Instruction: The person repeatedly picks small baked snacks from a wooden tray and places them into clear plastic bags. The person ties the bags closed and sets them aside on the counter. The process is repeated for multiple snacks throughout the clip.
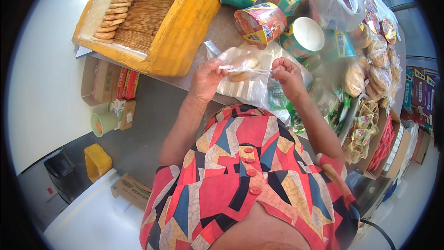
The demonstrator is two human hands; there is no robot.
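Note:
Between my hands a clear plastic bag [256, 63] holds round flat breads [239, 75] that show through the film. My left hand [207, 78] pinches one end of the bag's twisted top. The other end is pinched in my right hand [288, 76], so the twist [247, 70] is stretched across in front of the bread. Under the bag, more flattened plastic bags [236, 92] lie at the near edge of the table. Whether the twist is knotted cannot be made out.
At the upper left stands a yellow-edged box [173, 38] with a row of flatbreads [112, 17] on a slatted mat. Instant-noodle tubs [262, 22] crowd the table beyond my hands. Bagged breads [378, 59] pile up at the right. A pale green bin [104, 124] stands at lower left.

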